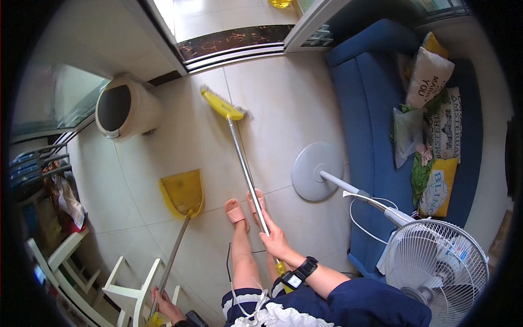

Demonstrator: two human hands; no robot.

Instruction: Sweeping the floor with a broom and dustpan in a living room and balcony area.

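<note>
My right hand [275,237] is closed around the metal handle of a broom [242,157], with its yellow end below my wrist. The broom's yellow head [224,105] points away from me over the tiles, with grey fluff or dust caught at its bristles. At lower left, my left hand [164,305] grips the metal handle of a long-handled dustpan [175,249]. The dustpan's yellow pan [182,190] lies on the floor left of my feet, its wide mouth facing away from me. Some specks show inside it.
A pedestal fan's round base [312,171] and its cord stand at right, beside a blue sofa [359,106] with cushions. A beige trash bin [141,108] stands at upper left. White chairs [130,292] are near my left hand. A sliding-door track [233,57] crosses the doorway ahead.
</note>
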